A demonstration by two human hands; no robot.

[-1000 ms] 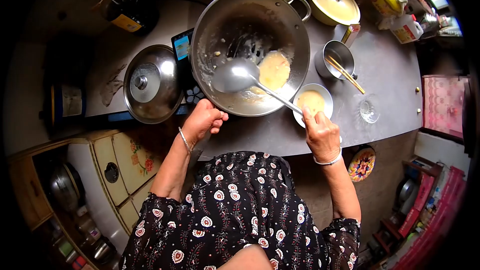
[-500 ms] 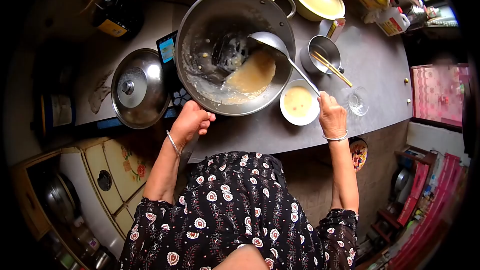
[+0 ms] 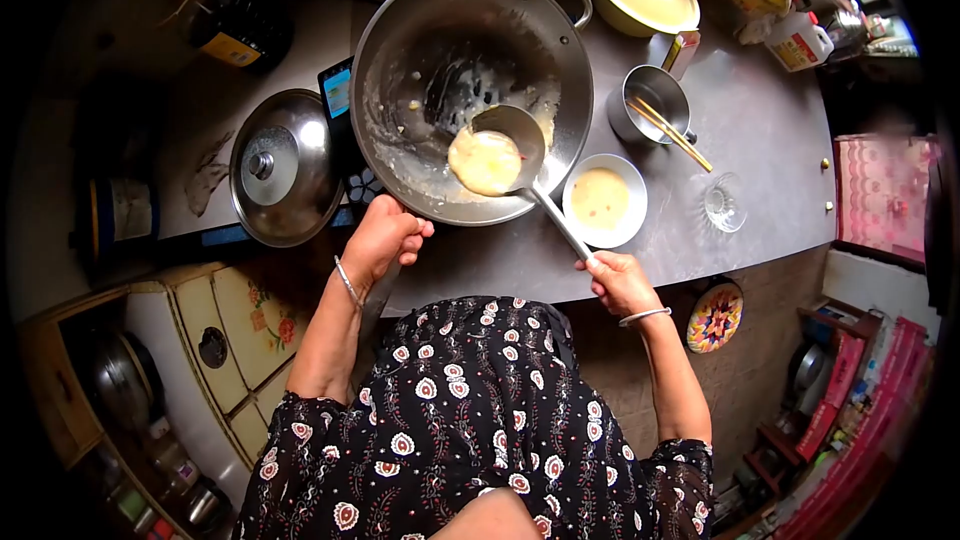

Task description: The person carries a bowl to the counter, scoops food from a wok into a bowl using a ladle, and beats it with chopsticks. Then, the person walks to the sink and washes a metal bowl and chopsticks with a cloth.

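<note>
Dim room (image 3: 770, 335), grey bench (image 3: 680, 210), deep round grey metal wok (image 3: 470, 70) over it, long-handled silver metal ladle (image 3: 525, 130) of pale liquid (image 3: 483, 162) inside, your forearms (image 3: 675, 380) reaching forward, left grip (image 3: 382, 240) clenched on the wok's near-left side, right grip (image 3: 622, 285) clasping the ladle's handle (image 3: 562, 225).

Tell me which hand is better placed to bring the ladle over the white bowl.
Likely the right hand: it holds the ladle, near the white bowl. The left hand is at the near edge of the wok, farther away.
</note>
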